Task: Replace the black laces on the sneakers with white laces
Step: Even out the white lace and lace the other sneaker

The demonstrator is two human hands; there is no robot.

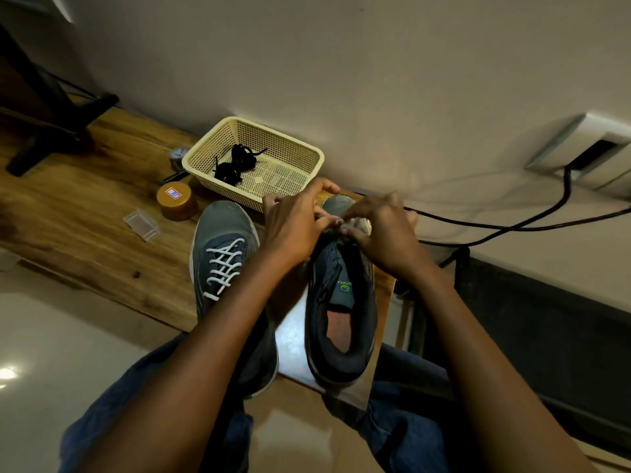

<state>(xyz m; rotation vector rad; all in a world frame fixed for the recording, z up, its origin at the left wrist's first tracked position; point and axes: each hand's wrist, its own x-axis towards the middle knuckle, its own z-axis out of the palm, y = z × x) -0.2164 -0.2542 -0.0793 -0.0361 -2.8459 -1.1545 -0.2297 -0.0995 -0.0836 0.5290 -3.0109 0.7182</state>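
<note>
the wooden surface (pixel 102 213) runs from the far left across to a cut-off right edge just past the shoes, its near edge slanting down toward the person's knees. there's open board to the left of the shoes, all the way out to that near edge. up against the wall sits the cream basket (pixel 309 158), its near rim just beyond the toes, and inside it the black laces (pixel 235 163) lie in a loose tangle at the left end (the right end of the mesh floor shows bare).

two grey sneakers stand side by side, toes to the wall, heels hanging over the near edge. the left sneaker (pixel 222 233) carries white laces (pixel 223 268) crossed up its front. the right sneaker (pixel 341 319) shows an open tongue and no lacing below the hands, close to the surface's right edge.

both hands meet over the right sneaker's toe end. the left hand (pixel 293 227) has its fingers curled in, tips pinching something small, and the right hand (pixel 379 230) curls in to meet it, fingertips touching. a pale strip peeks between them, too hidden to call for certain.

left of the basket: an orange-lidded jar (pixel 177 201), a clear plastic case (pixel 141 225) nearer the front, well apart from the shoes. a black cable (pixel 512 227) trails off right along the wall.
</note>
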